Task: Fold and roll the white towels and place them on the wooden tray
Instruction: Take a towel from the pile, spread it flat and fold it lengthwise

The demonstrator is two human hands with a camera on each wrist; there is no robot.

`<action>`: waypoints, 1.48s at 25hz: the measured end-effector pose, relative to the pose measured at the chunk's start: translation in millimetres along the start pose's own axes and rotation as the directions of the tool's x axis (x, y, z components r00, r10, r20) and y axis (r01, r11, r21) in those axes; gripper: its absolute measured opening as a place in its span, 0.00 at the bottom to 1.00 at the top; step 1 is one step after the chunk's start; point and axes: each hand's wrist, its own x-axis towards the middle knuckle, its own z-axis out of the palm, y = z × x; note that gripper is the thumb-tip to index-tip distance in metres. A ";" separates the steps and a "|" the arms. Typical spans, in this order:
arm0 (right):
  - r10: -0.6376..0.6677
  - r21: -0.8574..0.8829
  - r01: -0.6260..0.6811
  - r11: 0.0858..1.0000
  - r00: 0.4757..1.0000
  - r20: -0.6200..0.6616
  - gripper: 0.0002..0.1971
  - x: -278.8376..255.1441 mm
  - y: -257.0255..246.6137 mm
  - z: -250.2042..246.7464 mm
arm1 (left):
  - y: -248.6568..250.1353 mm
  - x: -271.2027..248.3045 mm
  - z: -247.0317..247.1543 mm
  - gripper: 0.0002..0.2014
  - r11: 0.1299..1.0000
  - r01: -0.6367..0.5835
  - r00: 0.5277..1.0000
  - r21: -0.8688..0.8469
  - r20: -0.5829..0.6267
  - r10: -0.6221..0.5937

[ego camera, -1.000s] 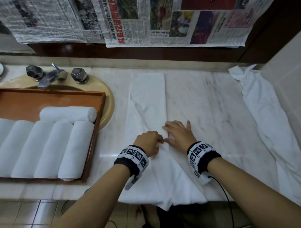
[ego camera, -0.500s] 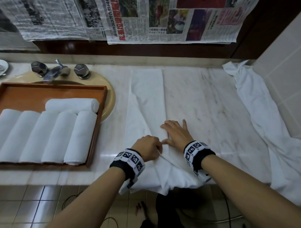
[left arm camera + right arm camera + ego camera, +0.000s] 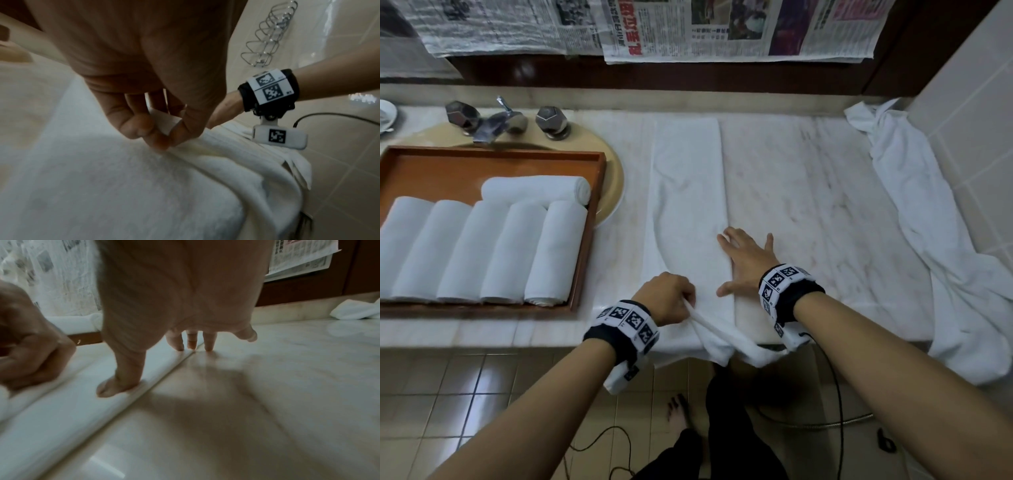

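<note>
Both hands are placed on a long white towel (image 3: 688, 192) that is spread lengthwise on the marble counter (image 3: 808, 192); the left hand (image 3: 666, 298) is curled into a fist near the front edge of the counter, and a fold of the towel's near end is pinched between its thumb and fingers (image 3: 141, 128), as is seen in the left wrist view; from this pinch a taut ridge of cloth runs to the part of the towel which hangs over the counter edge; the right hand (image 3: 748, 263) is laid flat with fingers straight and spread, holding nothing; its thumb (image 3: 121, 384) and first fingers press on the towel along its right edge, while the little finger is lifted over the bare marble; both forearms are stretched forward from the bottom of the head view, and on each wrist a black band with white square-code markers is worn.

On the wooden tray (image 3: 585, 240), left of the towel, six rolled towels (image 3: 517, 246) are lying; a second loose towel (image 3: 914, 212) is crumpled at the right end of the counter; on the wall behind, newspapers (image 3: 739, 27) are hung, with large red characters in Chinese script that cannot be read with certainty.
</note>
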 end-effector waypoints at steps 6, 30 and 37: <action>0.113 0.054 -0.111 0.992 0.993 -0.038 0.47 -15.9 -18.8 19.2 | 20.1 -10.7 19.9 0.14 0.992 -0.117 0.993 -0.042 -0.004 0.117; 0.172 0.239 -0.177 0.955 0.984 0.044 0.42 -21.3 -18.3 28.0 | -30.6 -69.6 33.6 0.26 0.624 0.334 0.805 -0.707 -0.130 -0.578; 0.254 0.226 -0.254 0.940 0.967 0.030 0.40 -24.2 -32.8 22.2 | -35.2 -66.2 30.3 0.05 0.441 0.509 0.721 -0.739 0.087 -0.687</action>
